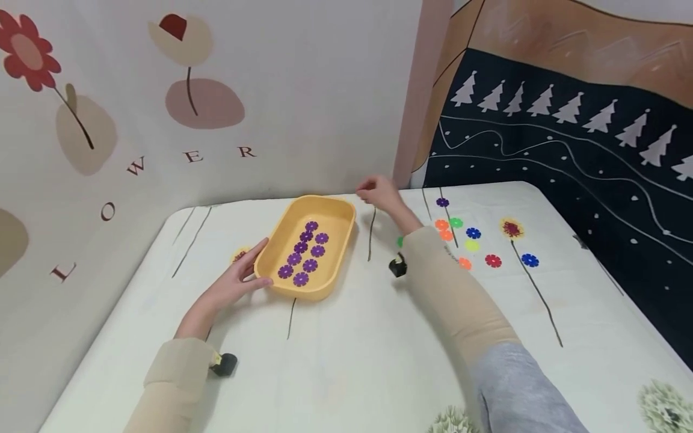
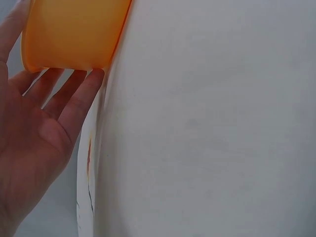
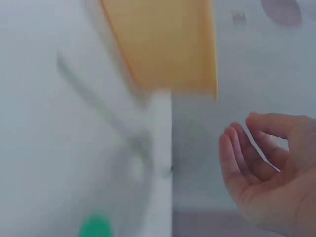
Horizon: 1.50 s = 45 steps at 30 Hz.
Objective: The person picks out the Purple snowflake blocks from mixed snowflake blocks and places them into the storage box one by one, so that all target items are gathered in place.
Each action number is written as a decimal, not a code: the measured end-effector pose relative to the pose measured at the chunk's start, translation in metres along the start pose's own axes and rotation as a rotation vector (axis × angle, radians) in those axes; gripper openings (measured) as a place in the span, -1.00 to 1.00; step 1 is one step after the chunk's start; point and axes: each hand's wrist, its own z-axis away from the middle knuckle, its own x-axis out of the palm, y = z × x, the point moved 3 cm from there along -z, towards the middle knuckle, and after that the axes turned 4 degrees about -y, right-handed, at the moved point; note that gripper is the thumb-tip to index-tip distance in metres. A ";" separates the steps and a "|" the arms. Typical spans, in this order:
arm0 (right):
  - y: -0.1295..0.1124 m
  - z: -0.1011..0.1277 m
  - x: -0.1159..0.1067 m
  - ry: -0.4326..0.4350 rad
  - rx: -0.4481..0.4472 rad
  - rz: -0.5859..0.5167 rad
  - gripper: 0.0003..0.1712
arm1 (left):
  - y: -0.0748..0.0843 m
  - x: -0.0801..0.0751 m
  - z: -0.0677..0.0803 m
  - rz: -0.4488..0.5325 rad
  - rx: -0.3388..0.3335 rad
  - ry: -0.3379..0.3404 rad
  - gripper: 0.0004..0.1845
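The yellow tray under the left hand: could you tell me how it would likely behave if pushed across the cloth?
The yellow tray looks like thin plastic, so probably light and stiff. Its flat base should slide, not tip. The loose purple discs may shift.

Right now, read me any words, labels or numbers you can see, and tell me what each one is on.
"L O W E R" on the wall covering left of the yellow tray, spaced letters rising to the right; anything before the L is out of frame.
No readable text on the tray, the flower discs or the tablecloth.
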 end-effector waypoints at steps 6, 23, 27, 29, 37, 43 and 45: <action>0.062 0.004 -0.052 0.140 0.186 -0.170 -0.62 | -0.004 0.004 0.011 -0.012 -0.016 0.004 -0.06; 0.165 0.037 -0.123 0.306 0.574 -0.354 -0.36 | -0.007 0.006 0.010 0.000 -0.037 0.009 -0.06; 0.161 0.035 -0.121 0.277 0.542 -0.196 -0.39 | -0.007 0.004 0.010 -0.001 -0.032 0.006 -0.06; 0.156 0.034 -0.119 0.256 0.513 -0.105 -0.42 | -0.006 0.003 0.010 0.003 -0.032 0.007 -0.07; 0.144 0.026 -0.120 0.212 0.468 0.160 -0.54 | -0.005 0.001 0.007 0.020 -0.021 0.003 -0.07; 0.146 0.025 -0.127 0.228 0.506 -0.023 -0.58 | -0.002 0.000 0.003 0.014 -0.023 0.008 -0.07; 0.152 0.021 -0.132 0.228 0.534 -0.117 -0.56 | -0.001 0.000 0.002 0.012 -0.024 0.009 -0.07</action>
